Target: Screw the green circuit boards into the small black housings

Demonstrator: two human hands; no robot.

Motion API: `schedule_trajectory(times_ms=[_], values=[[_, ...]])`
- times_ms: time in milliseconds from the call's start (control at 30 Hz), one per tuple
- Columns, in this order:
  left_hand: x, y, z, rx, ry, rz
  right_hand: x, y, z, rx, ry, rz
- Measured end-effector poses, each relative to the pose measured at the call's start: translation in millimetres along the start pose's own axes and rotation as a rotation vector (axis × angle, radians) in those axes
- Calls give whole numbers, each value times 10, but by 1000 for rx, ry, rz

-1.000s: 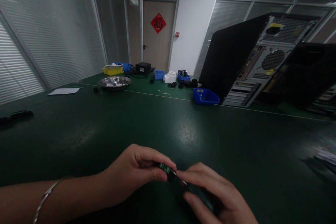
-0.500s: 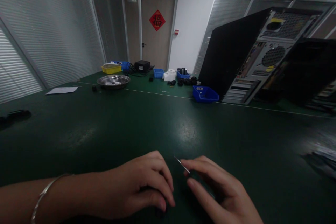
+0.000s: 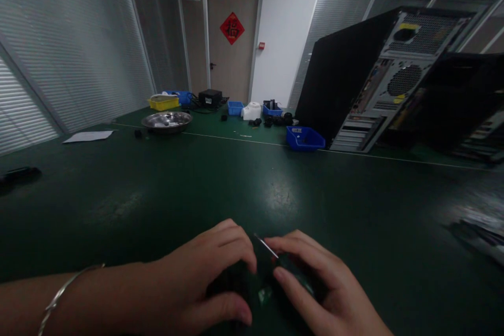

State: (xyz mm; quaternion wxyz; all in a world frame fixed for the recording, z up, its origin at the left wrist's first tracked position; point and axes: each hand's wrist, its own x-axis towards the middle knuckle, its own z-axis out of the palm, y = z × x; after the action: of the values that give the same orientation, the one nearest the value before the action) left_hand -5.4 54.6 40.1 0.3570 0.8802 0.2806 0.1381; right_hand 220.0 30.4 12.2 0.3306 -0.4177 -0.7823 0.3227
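Left hand (image 3: 205, 286) and right hand (image 3: 315, 289) curled on dark green worktop (image 3: 236, 178), jointly pinching small dark green-tinted part (image 3: 264, 294); thin metal pin (image 3: 266, 246) protruding.

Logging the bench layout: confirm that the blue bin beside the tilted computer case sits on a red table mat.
Wrong on the colour. In the head view the blue bin does sit beside the tilted computer case, but the table mat under it is dark green, not red.

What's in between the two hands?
In the head view, a thin metal pin pokes up between the left hand and the right hand, with a small green part below it.
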Motion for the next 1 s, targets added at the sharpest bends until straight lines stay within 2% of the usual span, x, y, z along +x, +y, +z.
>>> schedule_trajectory(times_ms=[133,300,433,567,667,767,900,1000], values=[[4,10,44,141,-20,-109,-26,-18,35,-195,-70,97],[28,34,56,228,-69,-115,-23,-56,103,-416,-137,101],[52,60,38,187,-50,-122,-15,-60,144,-468,-115,77],[51,25,51,107,-3,-121,-58,-14,144,-415,-101,62],[34,-56,85,-25,56,-120,-82,11,123,-328,-89,76],[29,-139,136,-288,107,-160,-79,11,101,-200,3,21],[43,-154,198,-702,86,-229,-74,-11,101,-52,137,-150],[46,-125,231,-818,68,-241,-89,-19,122,-25,128,-156]])
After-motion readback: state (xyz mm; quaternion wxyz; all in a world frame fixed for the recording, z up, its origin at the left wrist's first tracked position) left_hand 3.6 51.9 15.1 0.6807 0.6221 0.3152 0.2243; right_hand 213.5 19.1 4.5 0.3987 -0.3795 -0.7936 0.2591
